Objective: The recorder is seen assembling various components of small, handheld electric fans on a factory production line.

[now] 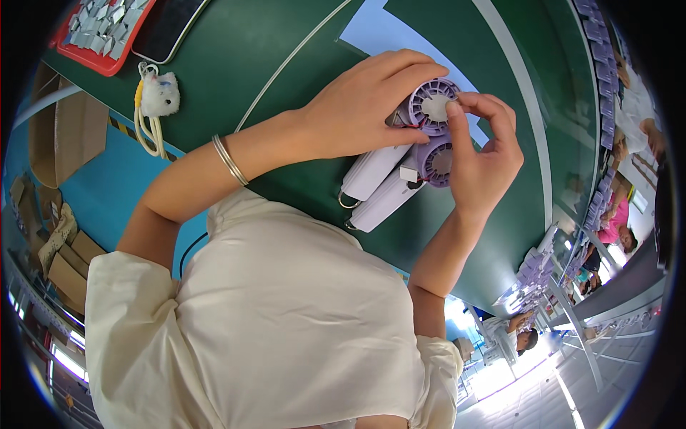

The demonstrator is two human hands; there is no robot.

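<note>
Two pale purple handheld fans lie side by side on the green table, their white handles slanting toward my body. My left hand [350, 107] wraps the head of the farther fan [418, 107], fingers over its far rim and thumb along its near side. On that head sits a round silver disc [434, 109]. My right hand [489, 161] pinches the disc's right edge between thumb and forefinger. The nearer fan [437, 161] lies below, with a small white square piece [408, 174] and thin red wire near its neck. Metal rings hang at the handle ends.
Beyond the hands lies a light blue sheet [386, 32]. A red tray [107, 68] of small metal pieces, a phone [169, 28] and a fluffy white charm with a cord [161, 94] are at the far left. A white cable crosses the table [300, 214]. People work at the right.
</note>
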